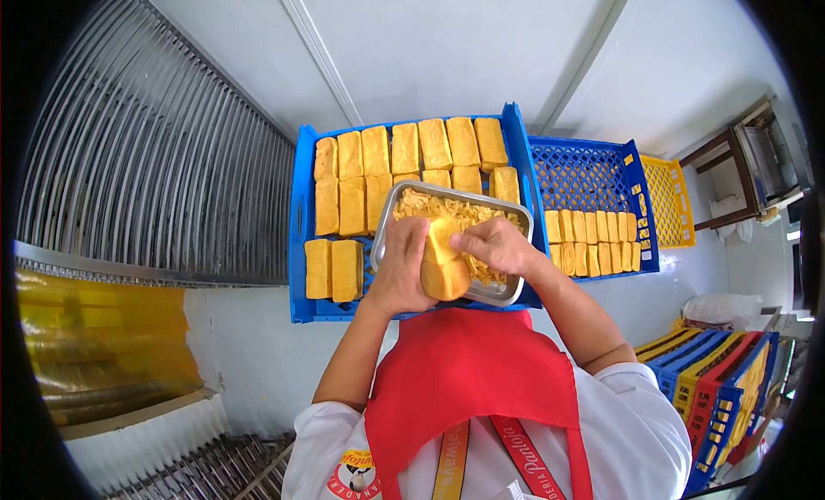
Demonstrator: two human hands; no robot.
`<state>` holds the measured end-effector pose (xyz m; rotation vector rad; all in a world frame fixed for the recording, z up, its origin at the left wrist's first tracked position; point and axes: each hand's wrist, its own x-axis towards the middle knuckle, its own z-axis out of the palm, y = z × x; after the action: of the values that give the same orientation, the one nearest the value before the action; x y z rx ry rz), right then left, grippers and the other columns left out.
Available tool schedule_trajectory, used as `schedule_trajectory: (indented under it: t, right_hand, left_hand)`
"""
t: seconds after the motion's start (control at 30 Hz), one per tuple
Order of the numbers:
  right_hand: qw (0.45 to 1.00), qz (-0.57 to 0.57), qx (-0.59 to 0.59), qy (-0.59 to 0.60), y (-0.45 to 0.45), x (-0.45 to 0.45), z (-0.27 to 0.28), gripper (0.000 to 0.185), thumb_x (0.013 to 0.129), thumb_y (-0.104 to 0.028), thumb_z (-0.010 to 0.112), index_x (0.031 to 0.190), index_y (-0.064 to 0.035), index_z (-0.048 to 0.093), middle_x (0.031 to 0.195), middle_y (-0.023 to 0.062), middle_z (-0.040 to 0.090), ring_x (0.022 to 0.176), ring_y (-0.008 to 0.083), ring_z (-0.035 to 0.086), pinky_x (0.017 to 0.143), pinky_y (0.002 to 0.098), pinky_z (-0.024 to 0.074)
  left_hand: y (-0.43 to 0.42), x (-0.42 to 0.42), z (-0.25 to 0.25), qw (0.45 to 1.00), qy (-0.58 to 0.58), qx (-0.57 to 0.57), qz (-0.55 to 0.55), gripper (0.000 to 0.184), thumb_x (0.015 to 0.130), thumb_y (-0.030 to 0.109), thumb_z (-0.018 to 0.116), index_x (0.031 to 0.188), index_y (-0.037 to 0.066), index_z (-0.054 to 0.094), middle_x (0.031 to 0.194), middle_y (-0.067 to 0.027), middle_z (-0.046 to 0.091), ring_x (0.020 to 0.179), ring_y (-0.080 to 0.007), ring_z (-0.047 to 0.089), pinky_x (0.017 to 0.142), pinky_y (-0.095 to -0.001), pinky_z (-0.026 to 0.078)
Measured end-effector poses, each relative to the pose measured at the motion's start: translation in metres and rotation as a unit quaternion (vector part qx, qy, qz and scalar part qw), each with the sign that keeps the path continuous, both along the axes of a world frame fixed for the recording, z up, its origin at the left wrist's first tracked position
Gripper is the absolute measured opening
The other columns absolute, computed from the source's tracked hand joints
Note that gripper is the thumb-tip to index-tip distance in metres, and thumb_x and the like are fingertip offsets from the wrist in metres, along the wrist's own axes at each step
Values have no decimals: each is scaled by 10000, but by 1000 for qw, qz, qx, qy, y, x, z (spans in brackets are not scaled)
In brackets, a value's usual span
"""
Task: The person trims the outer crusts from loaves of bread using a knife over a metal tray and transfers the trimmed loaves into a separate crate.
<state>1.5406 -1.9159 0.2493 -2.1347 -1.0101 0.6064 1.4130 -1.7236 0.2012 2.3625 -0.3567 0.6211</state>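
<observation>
One loaf [443, 270] is over the metal tray [504, 294], by the near edge of the blue crate [299, 234]. L hand [397, 266] has fingers clamped on it; R hand [498, 245] is curled by its top, can't tell if those fingers grip. Too hard a squeeze w/ L could squash or rip it, b/c it looks soft. A tray bump could spill bits [430, 209] nr the crate's R edge.

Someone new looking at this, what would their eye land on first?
Probably the bright red apron at lower centre. Just above it, the left hand grips a yellow loaf, the right hand against it, over a metal tray of yellow shreds. Behind stands a blue crate with rows of golden loaves.
</observation>
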Motion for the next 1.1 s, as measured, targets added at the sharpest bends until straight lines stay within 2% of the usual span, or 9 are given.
schedule_trajectory:
  t: [0.07, 0.1, 0.17, 0.2, 0.3, 0.73, 0.93, 1.0, 1.1]
  right_hand:
    - [975, -104, 6, 196, -3, 6, -2, 581, 911, -590, 539, 832, -46, 726, 727, 219, 667, 738, 398, 658, 672, 472, 503]
    - [975, -103, 6, 197, -4, 9, 0, 581, 911, -590, 539, 832, -46, 726, 727, 219, 667, 738, 398, 658, 672, 472, 503]
    - [992, -85, -35, -87, -7, 12, 5, 556, 900, -576, 562, 834, -47, 720, 739, 225, 670, 760, 404, 661, 678, 472, 504]
    - [985, -83, -65, -135, -7, 12, -1, 497, 930, -514, 554, 836, -52, 710, 773, 215, 676, 792, 400, 659, 693, 476, 503]
    - [993, -65, 36, -90, -9, 1, -15, 473, 974, -424, 543, 749, -16, 624, 724, 216, 632, 747, 415, 629, 655, 471, 489]
    - [990, 48, 48, -121, 0, -14, -7, 464, 1006, -399, 484, 760, -40, 645, 704, 198, 638, 722, 421, 623, 632, 484, 485]
    - [997, 37, -18, 63, -1, -8, -6, 579, 971, -550, 510, 777, -28, 669, 584, 130, 590, 598, 287, 622, 585, 407, 473]
    - [949, -11, -40, 311, -5, 2, -10, 631, 953, -603, 511, 782, -18, 674, 598, 60, 563, 596, 177, 573, 569, 345, 457]
    - [977, -105, 60, 178, -7, 3, -9, 634, 952, -603, 509, 798, -9, 668, 659, 35, 565, 641, 150, 554, 579, 326, 447]
  left_hand:
    - [5, 1, 1, 1000, -1, 7, 14, 1200, 552, 236, 856, 1516, 21, 174, 1380, -251, 369, 1297, -459, 366, 1140, -623, 200]
    - [8, 0, 2, 999, 12, -18, 33, 1224, 541, 227, 858, 1521, 16, 156, 1389, -257, 360, 1302, -464, 360, 1138, -597, 228]
    - [14, -2, 0, 997, 29, -42, 53, 1247, 531, 217, 860, 1526, 11, 137, 1398, -263, 351, 1308, -470, 353, 1136, -572, 256]
    - [17, -3, -3, 996, 37, -55, 64, 1305, 505, 234, 868, 1536, -5, 105, 1438, -268, 319, 1336, -467, 328, 1142, -541, 265]
    - [20, 2, -4, 993, 43, -78, 73, 1366, 472, 233, 857, 1550, -18, 56, 1480, -274, 278, 1384, -451, 280, 1147, -496, 278]
    - [13, 8, 8, 997, -41, -30, 63, 1289, 528, 290, 902, 1528, 10, 138, 1370, -269, 342, 1249, -467, 386, 1072, -531, 344]
    - [12, 12, 9, 995, -78, 4, 62, 1251, 558, 282, 891, 1527, 18, 145, 1328, -257, 372, 1213, -458, 407, 1046, -528, 368]
    - [11, 11, 13, 995, -78, 6, 67, 1230, 571, 271, 880, 1527, 21, 147, 1325, -256, 375, 1217, -460, 405, 1048, -525, 370]
    - [7, 11, 16, 990, -15, -69, 125, 1171, 598, 160, 824, 1536, 38, 135, 1337, -246, 406, 1214, -429, 451, 1040, -528, 393]
